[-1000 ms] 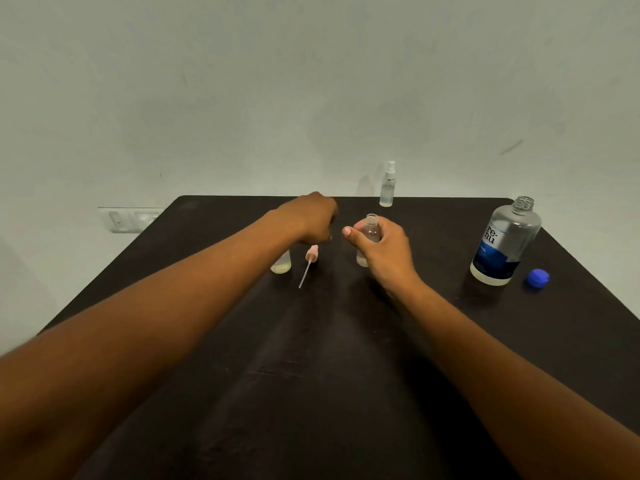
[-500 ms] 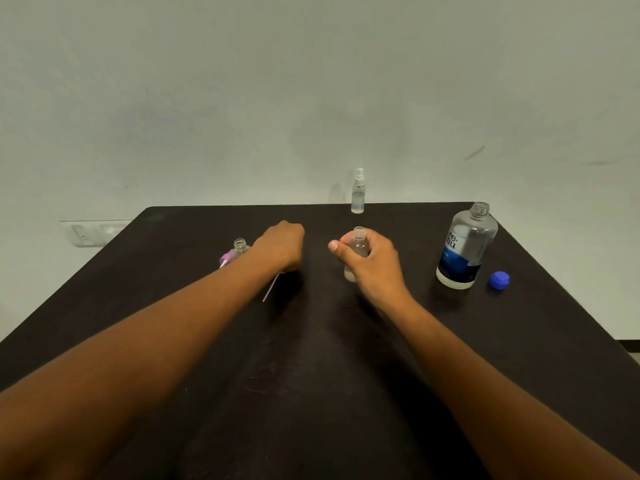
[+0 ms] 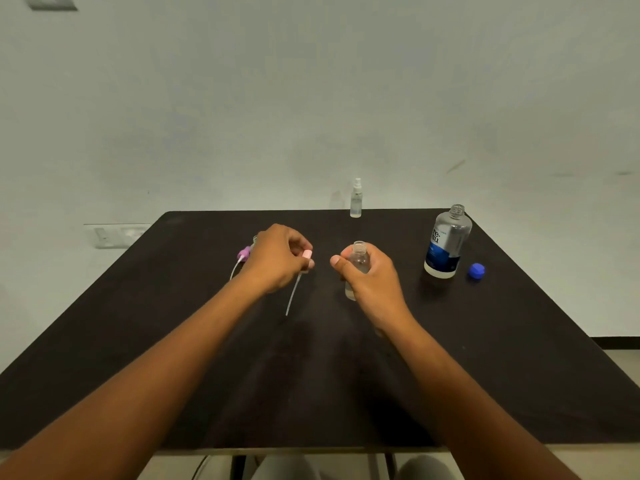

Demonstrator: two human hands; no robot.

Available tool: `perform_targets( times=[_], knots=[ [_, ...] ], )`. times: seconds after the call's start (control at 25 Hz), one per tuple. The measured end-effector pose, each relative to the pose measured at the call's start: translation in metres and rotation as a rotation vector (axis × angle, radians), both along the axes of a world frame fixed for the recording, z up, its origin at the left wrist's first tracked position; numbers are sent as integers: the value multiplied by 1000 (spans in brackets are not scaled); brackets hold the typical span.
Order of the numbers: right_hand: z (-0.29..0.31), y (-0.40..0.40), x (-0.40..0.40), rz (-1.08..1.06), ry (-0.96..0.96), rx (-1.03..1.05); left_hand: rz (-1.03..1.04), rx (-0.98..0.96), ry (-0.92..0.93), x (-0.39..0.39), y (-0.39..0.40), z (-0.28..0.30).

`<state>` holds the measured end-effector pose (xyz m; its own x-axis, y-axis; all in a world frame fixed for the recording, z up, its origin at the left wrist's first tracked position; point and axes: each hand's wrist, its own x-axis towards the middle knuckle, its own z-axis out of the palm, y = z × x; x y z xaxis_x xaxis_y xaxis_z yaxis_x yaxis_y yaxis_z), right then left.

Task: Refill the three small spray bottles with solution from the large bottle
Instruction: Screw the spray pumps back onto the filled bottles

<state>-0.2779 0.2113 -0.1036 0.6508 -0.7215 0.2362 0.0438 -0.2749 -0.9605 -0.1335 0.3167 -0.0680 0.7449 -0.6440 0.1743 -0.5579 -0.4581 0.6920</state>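
Observation:
My right hand (image 3: 372, 277) grips a small clear bottle (image 3: 359, 259) with an open neck, upright on the black table (image 3: 311, 375). My left hand (image 3: 277, 259) pinches a pink spray head (image 3: 307, 254), its thin dip tube hanging down toward the table. Behind my left hand lies a purple spray head (image 3: 244, 252) with its tube, next to a second small bottle that is mostly hidden. A third small spray bottle (image 3: 356, 199) with its head on stands at the far edge. The large bottle (image 3: 447, 242), uncapped, stands at the right.
A blue cap (image 3: 476, 270) lies on the table right of the large bottle. A pale wall rises behind the far table edge, with a switch plate (image 3: 114, 235) low on the left. My knees show below the near edge.
My left hand has lifted the pink spray head off the table and holds it beside the clear bottle. The right hand keeps its grip. The camera has tilted up.

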Motion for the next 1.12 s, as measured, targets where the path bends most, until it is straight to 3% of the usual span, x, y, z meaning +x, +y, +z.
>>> perform_targets(
  times=[0.4,0.56,1.12],
  knots=[
    [5,61,-42,116,83,-30,-8,-542,-8,-64,57,48],
    [2,67,-42,112,125,-56,15,-668,-132,-76,57,69],
    [9,61,-31,116,101,-69,-28,-701,-179,-86,50,57]
  ],
)
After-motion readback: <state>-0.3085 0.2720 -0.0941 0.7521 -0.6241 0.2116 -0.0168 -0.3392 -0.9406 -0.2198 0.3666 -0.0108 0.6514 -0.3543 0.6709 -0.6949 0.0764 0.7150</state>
